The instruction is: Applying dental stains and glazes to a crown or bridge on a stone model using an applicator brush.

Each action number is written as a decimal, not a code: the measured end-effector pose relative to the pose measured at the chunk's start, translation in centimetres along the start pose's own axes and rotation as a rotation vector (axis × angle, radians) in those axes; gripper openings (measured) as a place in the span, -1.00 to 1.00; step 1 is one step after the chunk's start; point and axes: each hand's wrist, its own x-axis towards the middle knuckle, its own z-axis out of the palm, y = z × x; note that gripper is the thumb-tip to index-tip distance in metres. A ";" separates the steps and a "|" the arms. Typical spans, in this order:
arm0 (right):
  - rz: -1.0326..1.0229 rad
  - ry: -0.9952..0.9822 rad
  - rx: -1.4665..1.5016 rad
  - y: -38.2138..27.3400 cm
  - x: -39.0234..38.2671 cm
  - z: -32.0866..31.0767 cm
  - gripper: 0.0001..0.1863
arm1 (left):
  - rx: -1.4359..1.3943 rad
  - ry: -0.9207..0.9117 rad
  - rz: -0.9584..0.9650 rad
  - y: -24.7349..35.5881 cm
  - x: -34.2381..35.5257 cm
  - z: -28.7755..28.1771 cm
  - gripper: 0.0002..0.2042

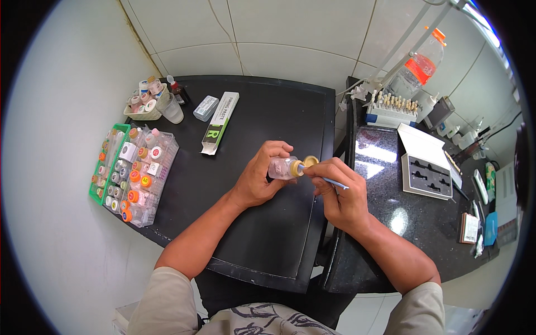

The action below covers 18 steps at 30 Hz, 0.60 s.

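My left hand (259,177) is closed around a small clear bottle (281,168) with a tan neck. The bottle lies tilted on its side, its mouth toward my right hand (341,192). Between the fingers of that hand is a thin light-blue stick (335,183), its tip at the bottle's mouth. A tan cap (311,162) shows just beyond the right fingertips; whether they hold it or it hangs from the bottle, I cannot tell. Both hands are above the right part of the black table (268,234).
At left stand a clear bin (162,184) and a green basket (96,187) of small jars. Behind them are a white basket (146,116), a plastic cup (171,110) and a long box (221,123). The right counter holds a shade guide (391,117) and an opened white case (427,181).
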 end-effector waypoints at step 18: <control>0.028 0.035 0.031 0.2 0.3 0.3 -0.83 | -0.025 -0.073 -0.080 0.5 -0.2 -0.6 -0.34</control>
